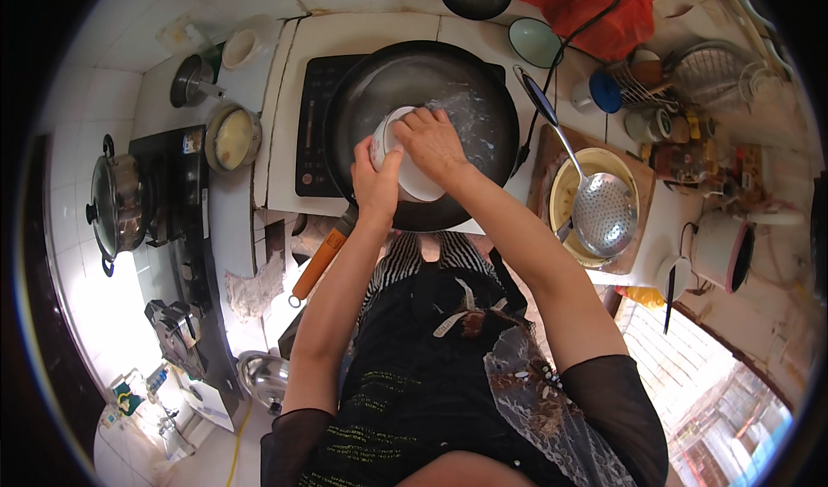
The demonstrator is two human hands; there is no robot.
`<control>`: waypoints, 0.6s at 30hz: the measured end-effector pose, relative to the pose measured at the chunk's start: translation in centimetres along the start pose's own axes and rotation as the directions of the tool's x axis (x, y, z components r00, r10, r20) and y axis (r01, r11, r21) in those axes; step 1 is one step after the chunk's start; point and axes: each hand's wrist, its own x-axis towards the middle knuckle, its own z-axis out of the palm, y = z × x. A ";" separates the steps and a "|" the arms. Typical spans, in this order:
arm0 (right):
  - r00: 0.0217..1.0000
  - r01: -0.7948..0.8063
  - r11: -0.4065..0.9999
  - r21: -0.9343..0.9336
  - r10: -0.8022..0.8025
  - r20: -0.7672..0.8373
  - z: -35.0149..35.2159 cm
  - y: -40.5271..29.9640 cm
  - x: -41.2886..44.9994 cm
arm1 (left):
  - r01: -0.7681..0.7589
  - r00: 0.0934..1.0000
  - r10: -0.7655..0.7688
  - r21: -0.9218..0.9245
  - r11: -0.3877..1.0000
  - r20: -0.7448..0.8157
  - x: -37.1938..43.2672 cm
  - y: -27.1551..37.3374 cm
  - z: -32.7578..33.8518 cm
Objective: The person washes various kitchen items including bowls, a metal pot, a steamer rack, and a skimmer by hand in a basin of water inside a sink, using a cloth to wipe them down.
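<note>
A large dark wok (362,92) with a wooden handle (318,264) sits on a black induction cooktop (314,131); wet streaks shine on its inner surface. Over the wok my left hand (377,183) grips the side of a white bowl (419,178) with a patterned outer wall. My right hand (432,143) reaches across the bowl's rim, fingers bent at its far edge. Whether those fingers pinch the rim or something inside cannot be told.
Right of the wok, a perforated metal skimmer (605,212) lies across a cream basin (561,176) on a wooden board (647,183). A green-white bowl (534,42) stands behind. On the left are a small pan of yellowish food (233,140) and a lidded steel pot (116,205).
</note>
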 end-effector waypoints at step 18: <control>0.600 -0.465 0.885 -0.033 0.342 0.723 -3.1 2.7 -4.0 | -0.039 0.998 0.023 -0.341 0.939 -0.050 3.0 -0.6 -1.0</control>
